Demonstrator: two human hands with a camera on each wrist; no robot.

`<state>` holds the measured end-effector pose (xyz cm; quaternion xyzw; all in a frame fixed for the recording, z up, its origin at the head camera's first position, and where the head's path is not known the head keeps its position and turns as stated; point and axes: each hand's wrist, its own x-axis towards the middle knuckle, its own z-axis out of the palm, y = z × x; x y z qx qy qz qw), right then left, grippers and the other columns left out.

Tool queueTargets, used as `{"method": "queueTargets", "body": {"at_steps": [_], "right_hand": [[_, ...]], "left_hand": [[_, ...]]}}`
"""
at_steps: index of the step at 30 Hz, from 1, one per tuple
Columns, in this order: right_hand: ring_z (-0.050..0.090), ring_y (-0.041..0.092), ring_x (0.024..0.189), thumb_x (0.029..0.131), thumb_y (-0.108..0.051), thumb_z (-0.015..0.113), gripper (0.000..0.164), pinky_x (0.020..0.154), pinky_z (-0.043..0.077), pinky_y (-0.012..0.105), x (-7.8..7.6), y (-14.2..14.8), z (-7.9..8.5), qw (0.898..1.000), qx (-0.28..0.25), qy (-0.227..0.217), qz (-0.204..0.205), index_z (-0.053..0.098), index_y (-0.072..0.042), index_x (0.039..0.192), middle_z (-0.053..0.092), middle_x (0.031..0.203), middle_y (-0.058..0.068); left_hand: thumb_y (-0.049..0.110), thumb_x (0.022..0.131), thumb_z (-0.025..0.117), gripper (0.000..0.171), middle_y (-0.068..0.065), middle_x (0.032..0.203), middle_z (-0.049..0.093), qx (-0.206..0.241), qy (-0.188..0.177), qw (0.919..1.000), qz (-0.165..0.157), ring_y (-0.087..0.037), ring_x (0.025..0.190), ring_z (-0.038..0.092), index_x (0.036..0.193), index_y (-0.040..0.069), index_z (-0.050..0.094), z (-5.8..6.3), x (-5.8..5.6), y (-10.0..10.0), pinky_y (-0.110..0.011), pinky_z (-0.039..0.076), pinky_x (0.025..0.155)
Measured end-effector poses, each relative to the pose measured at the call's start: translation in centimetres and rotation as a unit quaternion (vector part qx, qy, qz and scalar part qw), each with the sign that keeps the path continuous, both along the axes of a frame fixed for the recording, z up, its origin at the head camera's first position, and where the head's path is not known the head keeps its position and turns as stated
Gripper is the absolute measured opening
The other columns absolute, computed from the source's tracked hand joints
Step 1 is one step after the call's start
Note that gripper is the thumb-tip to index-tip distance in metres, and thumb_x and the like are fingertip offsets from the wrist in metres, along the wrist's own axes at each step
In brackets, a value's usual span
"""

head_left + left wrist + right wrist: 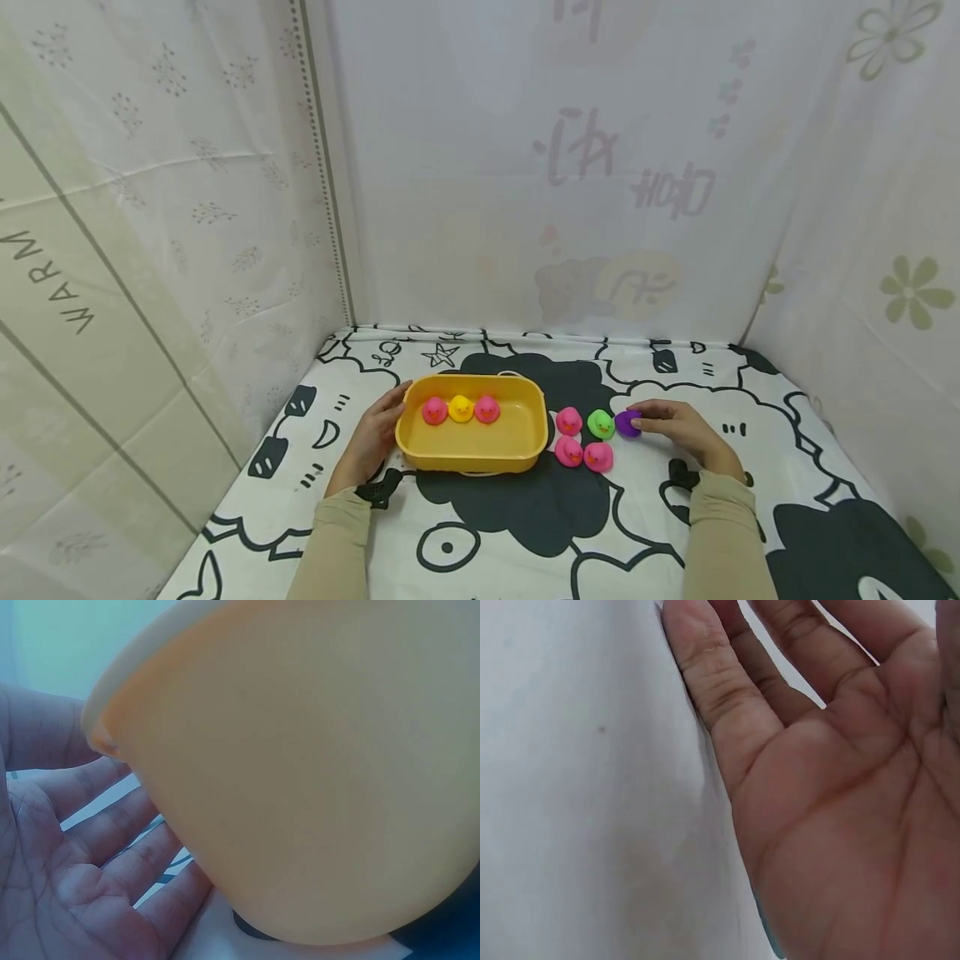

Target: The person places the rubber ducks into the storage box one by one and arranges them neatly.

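A yellow plastic basin (pixel 472 463) stands on the table with two pink rubber ducks and a yellow rubber duck (pixel 461 408) in a row inside it. My left hand (pixel 372 440) rests against the basin's left side, its fingers fairly straight along the outer wall below the rim. To the right of the basin, my right hand (pixel 686 429) pinches a purple rubber duck (pixel 627 423) between thumb and fingers, partly covering it. Beside it sits a green rubber duck (pixel 601 424). The purple duck is not visible in the right wrist view.
Several pink rubber ducks (pixel 569 452) stand between the basin and the green duck. A black-and-white cartoon cloth (pixel 525 517) covers the table. Printed fabric curtains (pixel 480 208) hang behind and on both sides.
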<state>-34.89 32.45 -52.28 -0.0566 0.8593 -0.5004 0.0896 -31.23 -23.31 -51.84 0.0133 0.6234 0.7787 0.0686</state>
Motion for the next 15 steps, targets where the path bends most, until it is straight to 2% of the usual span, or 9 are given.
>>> {"method": "queueTargets", "body": {"at_steps": [5, 15], "right_hand": [[0.057, 0.030, 0.122, 0.085, -0.046, 0.078, 0.058, 0.109, 0.034, 0.063, 0.15, -0.06, 0.43, 1.000, 0.016, -0.007, -0.011, 0.067, -0.011, 0.130, 0.067, 0.128, 0.008], [0.058, 0.028, 0.119, 0.084, -0.042, 0.080, 0.058, 0.109, 0.036, 0.060, 0.30, -0.14, 0.11, 1.000, -0.019, -0.004, -0.021, 0.067, -0.010, 0.130, 0.067, 0.126, 0.010]], "left_hand": [[0.021, 0.104, 0.050, 0.052, -0.005, 0.160, 0.034, 0.002, 0.006, 0.9999, -0.008, -0.031, 0.144, 0.036, 0.154, 0.016, 0.041, -0.07, -0.11, -0.06, -0.048, 0.028, 0.119], [0.020, 0.103, 0.050, 0.051, -0.006, 0.159, 0.035, 0.004, 0.010, 0.9999, -0.007, -0.031, 0.143, 0.037, 0.154, 0.016, 0.042, -0.33, -0.10, -0.15, -0.048, 0.028, 0.119]]}}
